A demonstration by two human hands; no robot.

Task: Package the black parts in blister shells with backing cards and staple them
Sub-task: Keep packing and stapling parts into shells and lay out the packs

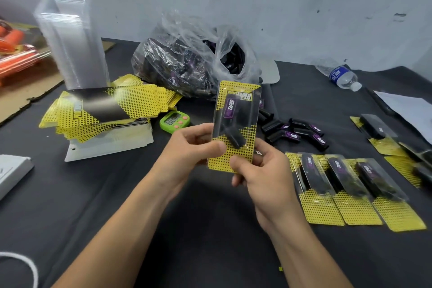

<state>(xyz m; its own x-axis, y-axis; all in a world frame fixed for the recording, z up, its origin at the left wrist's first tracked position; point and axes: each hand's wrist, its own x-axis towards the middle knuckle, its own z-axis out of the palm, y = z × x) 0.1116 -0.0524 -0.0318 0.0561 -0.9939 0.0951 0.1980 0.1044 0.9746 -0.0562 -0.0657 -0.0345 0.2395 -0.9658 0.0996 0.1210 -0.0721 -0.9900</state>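
I hold one assembled pack [235, 154] upright between both hands, above the black table [117, 194]. My left hand [198, 145] pinches its lower left edge, thumb on the front of the yellow dotted backing card and fingers behind. My right hand [259, 170] grips the bottom edge, thumb pressed on the card's front and the other fingers curled behind. The black part [231, 121] sits inside the clear shell above both thumbs, slanting down to the right, its lower end just above my left thumb. A purple label on the part reads "TAPER", and the card's header above it ends in the same word; the first letters are too blurred to read. Just right of the pack, loose black parts [297, 131] lie in a small heap on the table, several showing purple "TAPER" labels. Nearer me on the right, three finished packs [350, 194] lie side by side and overlapping, with more packs [385, 140] at the far right edge. Behind the held pack, a crumpled clear plastic bag [187, 61] is full of black parts, one showing "TAPER". To the left, a fanned stack of backing cards [131, 103] rests on flat clear shells, beside a tall stack of nested blister shells [72, 42]. A green timer [174, 121] sits just beyond my left hand, and a water bottle [341, 76] lies on its side at the back right.
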